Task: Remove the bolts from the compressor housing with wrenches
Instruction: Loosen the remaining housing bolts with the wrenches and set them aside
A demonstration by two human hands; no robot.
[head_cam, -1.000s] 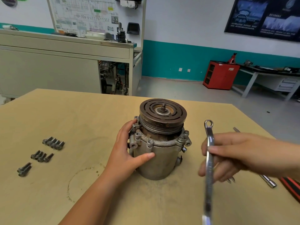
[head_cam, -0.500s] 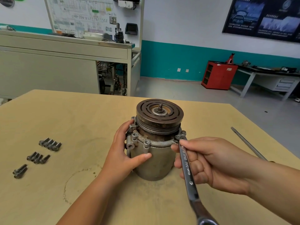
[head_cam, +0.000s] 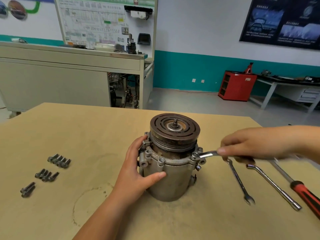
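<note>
Head view: left hand (head_cam: 138,172) around compressor housing (head_cam: 173,181), right hand (head_cam: 251,144) just beside, tight on wrench (head_cam: 207,153) at flange bolt (head_cam: 194,155).

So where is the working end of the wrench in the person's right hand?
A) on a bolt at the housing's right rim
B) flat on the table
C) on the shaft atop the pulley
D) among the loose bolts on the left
A: the right hand holds the wrench with its end over a bolt on the right rim of the compressor housing, which the left hand grips.
</note>
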